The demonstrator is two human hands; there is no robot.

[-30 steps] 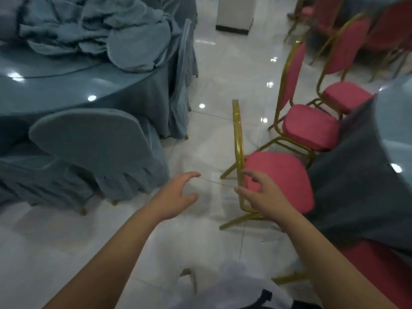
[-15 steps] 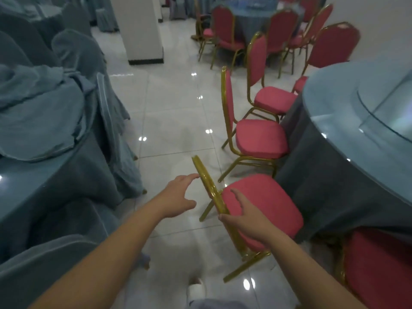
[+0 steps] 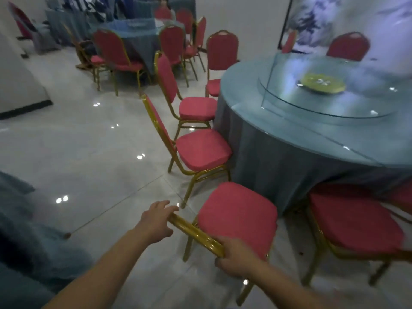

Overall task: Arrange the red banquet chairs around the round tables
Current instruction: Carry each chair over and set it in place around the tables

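A red banquet chair (image 3: 236,217) with a gold frame stands right in front of me, its seat facing the round table (image 3: 289,134) draped in blue-grey cloth. My right hand (image 3: 236,257) grips the gold top rail of its backrest at the near end. My left hand (image 3: 157,221) touches the far end of the same rail with fingers spread. Two more red chairs (image 3: 200,150) (image 3: 194,108) stand along the table's left side, and another (image 3: 352,221) sits at its near right.
A glass turntable (image 3: 323,108) with a green dish (image 3: 322,83) lies on the table. A second round table (image 3: 138,30) ringed by red chairs stands at the back. Blue fabric (image 3: 26,237) covers something at my left. White tiled floor (image 3: 84,141) stretches between.
The view swung up and right toward the table. My right hand moved from beside the rail to gripping it, and my left hand came onto the rail's other end.
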